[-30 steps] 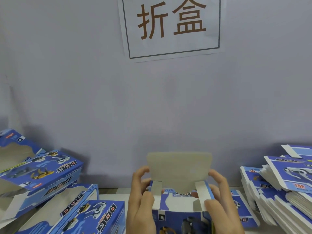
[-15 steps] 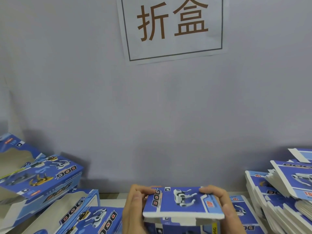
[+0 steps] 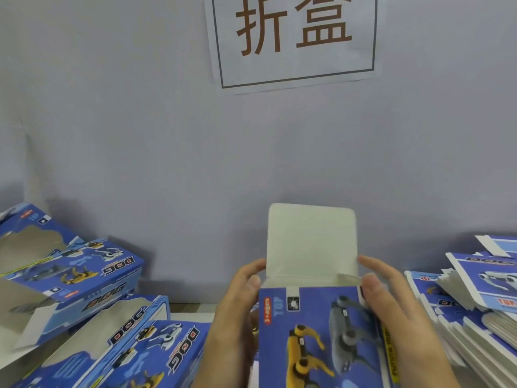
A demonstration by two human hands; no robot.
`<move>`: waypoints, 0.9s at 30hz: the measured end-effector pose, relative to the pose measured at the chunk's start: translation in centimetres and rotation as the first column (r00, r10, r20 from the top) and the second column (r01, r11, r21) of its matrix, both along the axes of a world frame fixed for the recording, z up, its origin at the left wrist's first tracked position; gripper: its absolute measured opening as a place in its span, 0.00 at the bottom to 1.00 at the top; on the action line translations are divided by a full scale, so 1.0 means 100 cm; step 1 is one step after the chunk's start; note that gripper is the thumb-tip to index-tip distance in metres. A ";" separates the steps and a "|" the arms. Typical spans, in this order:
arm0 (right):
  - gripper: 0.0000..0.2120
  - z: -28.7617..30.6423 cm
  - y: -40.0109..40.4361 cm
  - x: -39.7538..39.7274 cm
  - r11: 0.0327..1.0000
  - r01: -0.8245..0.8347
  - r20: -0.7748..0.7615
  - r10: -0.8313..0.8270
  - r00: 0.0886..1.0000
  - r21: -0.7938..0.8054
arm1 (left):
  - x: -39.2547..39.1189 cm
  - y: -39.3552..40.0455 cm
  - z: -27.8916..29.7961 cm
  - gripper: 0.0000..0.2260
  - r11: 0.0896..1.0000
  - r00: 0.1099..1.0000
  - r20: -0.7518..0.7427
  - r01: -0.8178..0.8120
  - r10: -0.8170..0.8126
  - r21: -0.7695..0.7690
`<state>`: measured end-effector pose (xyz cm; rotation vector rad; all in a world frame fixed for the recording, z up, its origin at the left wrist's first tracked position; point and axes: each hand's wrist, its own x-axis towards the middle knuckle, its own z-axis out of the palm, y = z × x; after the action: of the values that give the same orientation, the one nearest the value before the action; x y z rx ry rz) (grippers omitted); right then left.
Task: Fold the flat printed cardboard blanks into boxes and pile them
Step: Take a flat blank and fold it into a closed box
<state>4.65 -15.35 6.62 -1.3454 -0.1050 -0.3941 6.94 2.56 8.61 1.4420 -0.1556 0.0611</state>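
In the head view, a blue printed box (image 3: 321,337) stands upright at the bottom centre, held between both hands above the table. Its front face shows a yellow robot dog and a grey one, and its plain grey-white top flap (image 3: 312,242) stands straight up, unfolded, against the pale wall (image 3: 140,135). The left hand (image 3: 235,317) grips the box's left side, fingers curled round the upper corner just below the flap. The right hand (image 3: 397,312) grips the right side, thumb pressed on the front face near the top edge and fingers reaching behind. To the left lies a pile of folded boxes (image 3: 84,303), several with open ends. To the right sits a stack of flat blanks (image 3: 475,303), fanned and slanting. A paper sign (image 3: 293,40) with two brown characters hangs on the wall above.
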 end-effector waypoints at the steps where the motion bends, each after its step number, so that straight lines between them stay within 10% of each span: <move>1: 0.15 -0.005 -0.003 0.001 0.997 -0.056 -0.010 0.055 0.998 -0.053 | -0.002 0.002 0.000 0.07 0.997 0.999 0.014 0.044 -0.044 0.061; 3: 0.12 -0.022 -0.007 0.004 0.977 -0.117 -0.040 0.112 0.993 -0.177 | -0.007 0.006 -0.001 0.10 0.971 0.997 0.071 0.015 -0.032 0.237; 8: 0.20 -0.053 0.002 0.006 0.971 -0.207 -0.256 0.231 0.939 0.120 | -0.016 0.023 -0.017 0.03 0.982 0.977 -0.115 -0.172 0.180 0.071; 12: 0.25 -0.041 -0.002 0.021 0.879 -0.431 -0.419 0.319 0.850 -0.204 | 0.001 0.024 -0.029 0.07 0.951 0.983 -0.066 -0.146 0.170 0.274; 19: 0.08 -0.024 -0.014 0.016 0.975 -0.199 -0.353 0.152 0.923 -0.100 | 0.001 0.004 -0.039 0.13 0.960 0.999 -0.024 0.032 -0.026 0.277; 24: 0.13 -0.016 -0.012 0.012 0.971 -0.230 -0.316 0.198 0.928 -0.065 | 0.002 0.009 -0.041 0.15 0.974 1.000 0.013 0.005 -0.008 0.225; 27: 0.34 -0.014 -0.010 0.006 0.964 -0.261 -0.281 0.239 0.930 -0.045 | -0.001 0.008 -0.038 0.15 0.982 0.999 0.035 -0.008 0.002 0.191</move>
<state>5.21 -16.40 5.23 -1.4340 -0.0616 0.0143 6.84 3.40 4.84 1.6335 -0.1905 0.0769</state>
